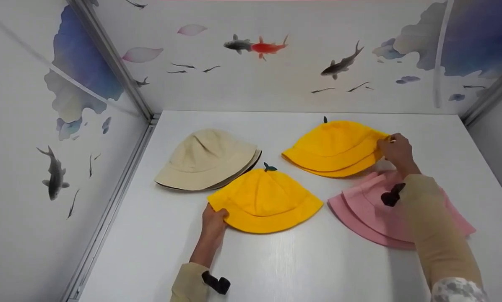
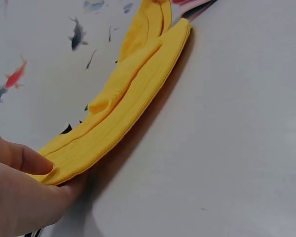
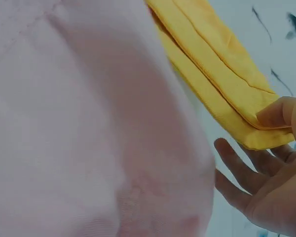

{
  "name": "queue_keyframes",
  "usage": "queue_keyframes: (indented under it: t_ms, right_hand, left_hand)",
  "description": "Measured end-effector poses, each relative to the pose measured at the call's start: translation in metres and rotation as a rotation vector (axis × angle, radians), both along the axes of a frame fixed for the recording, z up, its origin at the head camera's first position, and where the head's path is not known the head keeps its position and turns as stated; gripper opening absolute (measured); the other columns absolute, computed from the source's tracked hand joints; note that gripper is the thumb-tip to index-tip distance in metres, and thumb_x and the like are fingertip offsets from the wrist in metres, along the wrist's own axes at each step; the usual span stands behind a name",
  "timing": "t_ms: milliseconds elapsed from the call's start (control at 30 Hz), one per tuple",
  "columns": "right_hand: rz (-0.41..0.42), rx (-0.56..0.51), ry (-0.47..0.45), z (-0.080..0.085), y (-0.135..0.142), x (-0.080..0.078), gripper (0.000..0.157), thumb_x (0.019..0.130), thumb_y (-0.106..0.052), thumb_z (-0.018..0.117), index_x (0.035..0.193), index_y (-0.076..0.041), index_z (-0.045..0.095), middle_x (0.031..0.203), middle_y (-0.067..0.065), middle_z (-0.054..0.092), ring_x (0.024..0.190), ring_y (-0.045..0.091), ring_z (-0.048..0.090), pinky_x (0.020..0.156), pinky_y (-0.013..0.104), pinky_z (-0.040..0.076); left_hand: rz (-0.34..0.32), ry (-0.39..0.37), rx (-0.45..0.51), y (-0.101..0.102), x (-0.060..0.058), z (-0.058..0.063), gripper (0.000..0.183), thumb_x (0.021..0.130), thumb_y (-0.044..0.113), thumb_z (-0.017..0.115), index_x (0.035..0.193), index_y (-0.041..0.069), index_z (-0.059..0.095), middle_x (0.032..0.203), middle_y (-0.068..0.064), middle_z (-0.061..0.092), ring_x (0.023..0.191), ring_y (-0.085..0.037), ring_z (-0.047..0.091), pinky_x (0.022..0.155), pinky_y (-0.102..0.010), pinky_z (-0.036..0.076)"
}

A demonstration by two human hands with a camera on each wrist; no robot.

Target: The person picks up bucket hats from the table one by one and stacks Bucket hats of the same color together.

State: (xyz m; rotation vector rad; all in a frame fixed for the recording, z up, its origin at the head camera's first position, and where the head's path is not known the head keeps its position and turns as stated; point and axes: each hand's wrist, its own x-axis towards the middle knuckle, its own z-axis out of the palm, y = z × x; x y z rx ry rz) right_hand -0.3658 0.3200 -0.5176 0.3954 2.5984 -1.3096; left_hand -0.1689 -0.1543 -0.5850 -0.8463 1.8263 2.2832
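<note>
A yellow bucket hat [image 1: 259, 201] with a green leaf on its crown lies at the centre of the table. My left hand [image 1: 214, 220] pinches its brim at the left corner, thumb on top; the left wrist view shows the same grip on the brim [image 2: 108, 123]. Farther back on the right are stacked yellow hats [image 1: 334, 144], their brims showing one below the other. My right hand [image 1: 395, 151] grips their right edge, and in the right wrist view the thumb [image 3: 276, 112] lies on top with fingers beneath the brim.
Beige hats [image 1: 206, 157] with a dark-edged brim under them lie at the back left, close behind the nearer yellow hat. Stacked pink hats [image 1: 376, 214] lie at the right, partly under my right forearm. Printed wall panels [image 1: 276, 84] bound the white table [image 1: 297, 264].
</note>
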Motion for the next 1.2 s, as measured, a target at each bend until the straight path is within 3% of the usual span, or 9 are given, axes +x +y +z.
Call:
queue_keyframes:
  t_ms: [133, 267, 533, 767, 967, 1200]
  right_hand:
    - [-0.025, -0.085, 0.074, 0.009, -0.010, 0.000, 0.072, 0.101, -0.041, 0.042, 0.151, 0.007, 0.023, 0.149, 0.033, 0.034, 0.126, 0.045, 0.052, 0.086, 0.045, 0.060]
    - [-0.047, -0.095, 0.110, 0.016, -0.020, 0.001, 0.074, 0.103, -0.047, 0.042, 0.151, 0.006, 0.022, 0.149, 0.033, 0.036, 0.123, 0.044, 0.056, 0.075, 0.038, 0.062]
    - [-0.048, -0.101, 0.157, 0.044, -0.044, 0.010, 0.056, 0.106, -0.035, 0.042, 0.149, -0.004, 0.022, 0.154, 0.024, 0.040, 0.119, 0.034, 0.059, 0.074, 0.023, 0.060]
    - [-0.012, -0.115, 0.300, 0.073, -0.065, 0.027, 0.042, 0.106, -0.027, 0.044, 0.139, -0.007, 0.027, 0.151, 0.022, 0.044, 0.113, 0.032, 0.061, 0.069, 0.017, 0.058]
    - [-0.007, -0.143, 0.416, 0.093, -0.078, 0.046, 0.035, 0.104, -0.026, 0.048, 0.131, -0.008, 0.035, 0.143, 0.021, 0.051, 0.099, 0.019, 0.065, 0.068, 0.015, 0.057]
    - [0.030, -0.206, 0.485, 0.112, -0.095, 0.070, 0.027, 0.102, -0.026, 0.052, 0.123, -0.014, 0.040, 0.133, 0.018, 0.054, 0.087, 0.006, 0.067, 0.071, 0.018, 0.059]
  left_hand:
    - [0.008, 0.007, -0.003, 0.001, -0.001, -0.002, 0.061, 0.095, -0.007, 0.043, 0.153, 0.004, 0.030, 0.151, -0.015, 0.043, 0.127, -0.026, 0.047, 0.117, -0.046, 0.039]
    - [0.007, 0.018, 0.000, 0.001, -0.003, -0.002, 0.062, 0.095, -0.007, 0.044, 0.154, 0.003, 0.027, 0.154, -0.015, 0.040, 0.133, -0.028, 0.044, 0.119, -0.046, 0.036]
    - [-0.012, 0.071, 0.038, 0.001, -0.007, -0.003, 0.058, 0.099, -0.005, 0.044, 0.154, 0.002, 0.028, 0.156, -0.015, 0.040, 0.140, -0.029, 0.042, 0.121, -0.045, 0.034]
    - [-0.025, 0.089, 0.091, 0.000, -0.008, -0.003, 0.054, 0.106, 0.003, 0.040, 0.157, 0.004, 0.023, 0.159, -0.014, 0.035, 0.145, -0.029, 0.037, 0.122, -0.044, 0.032]
    - [-0.042, 0.102, 0.170, 0.002, -0.010, -0.004, 0.052, 0.109, 0.007, 0.035, 0.158, 0.004, 0.020, 0.160, -0.014, 0.033, 0.146, -0.028, 0.035, 0.122, -0.044, 0.031]
    - [-0.034, 0.134, 0.207, 0.005, -0.010, -0.007, 0.055, 0.108, 0.026, 0.044, 0.156, 0.007, 0.026, 0.157, -0.012, 0.038, 0.141, -0.025, 0.041, 0.121, -0.042, 0.034]
